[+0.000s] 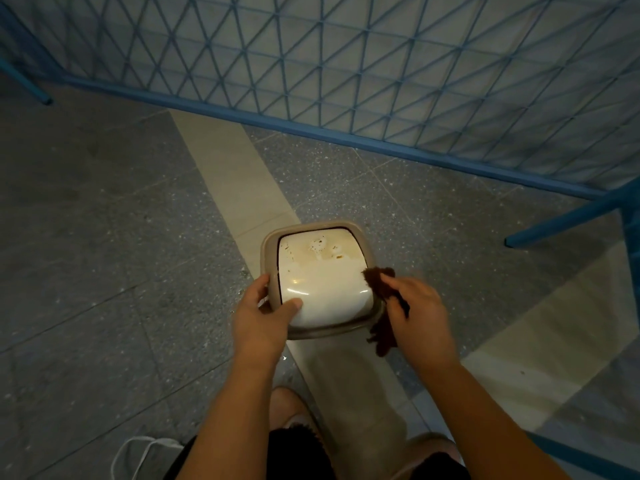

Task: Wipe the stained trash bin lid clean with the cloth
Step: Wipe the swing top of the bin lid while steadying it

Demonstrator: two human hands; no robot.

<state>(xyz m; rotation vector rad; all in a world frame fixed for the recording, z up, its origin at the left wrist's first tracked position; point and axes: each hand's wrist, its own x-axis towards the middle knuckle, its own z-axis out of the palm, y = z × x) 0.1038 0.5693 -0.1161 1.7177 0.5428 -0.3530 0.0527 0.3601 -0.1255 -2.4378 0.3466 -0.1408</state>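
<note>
Left hand [265, 315] grips bin lid [322, 271] edge, right hand [417, 306] pinches cloth [379, 284] mid-frame; mid-wipe, next probably upper stains.

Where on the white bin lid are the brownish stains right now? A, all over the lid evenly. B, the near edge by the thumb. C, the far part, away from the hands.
C: the brown stains sit on the far part of the bin lid, while the near part by the left hand looks clean and glossy.
</note>
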